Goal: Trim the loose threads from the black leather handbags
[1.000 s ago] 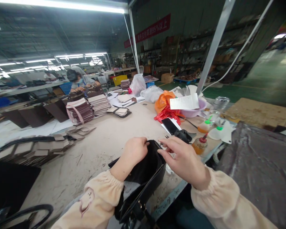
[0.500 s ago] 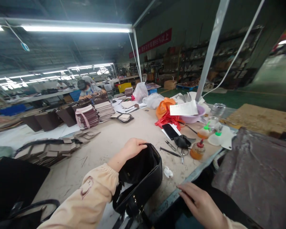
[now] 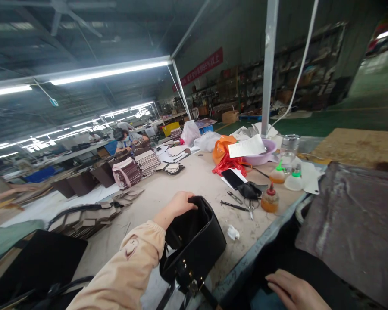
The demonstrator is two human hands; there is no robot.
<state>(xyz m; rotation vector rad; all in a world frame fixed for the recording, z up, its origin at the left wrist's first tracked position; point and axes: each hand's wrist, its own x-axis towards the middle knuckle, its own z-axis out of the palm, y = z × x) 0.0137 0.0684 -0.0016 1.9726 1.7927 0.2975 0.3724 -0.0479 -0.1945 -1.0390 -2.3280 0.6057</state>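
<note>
A black handbag (image 3: 202,247) stands on the table close to me, its top gaping and its dark lining in sight. My left hand (image 3: 181,204) grips the far rim of the bag, thumb and fingers on either side of the edge. Gold-coloured metal fittings and straps show on the bag's near end. Beyond the table edge, low on the right, my right hand (image 3: 295,290) is apart from the bag; its fingers are loosely stretched and nothing shows in them. A crumpled white scrap (image 3: 233,232) lies just right of the bag.
Scissors (image 3: 251,209), a black phone (image 3: 232,178) and a bottle of amber liquid (image 3: 270,199) lie or stand to the right. Behind are a purple basin (image 3: 261,157) and an orange bag (image 3: 222,148). Stacked brown pieces (image 3: 127,172) line the left. A person (image 3: 129,137) sits farther off.
My right hand has dropped down and right, away from the table edge. My left hand keeps its hold on the bag's rim. The camera view has tilted.
</note>
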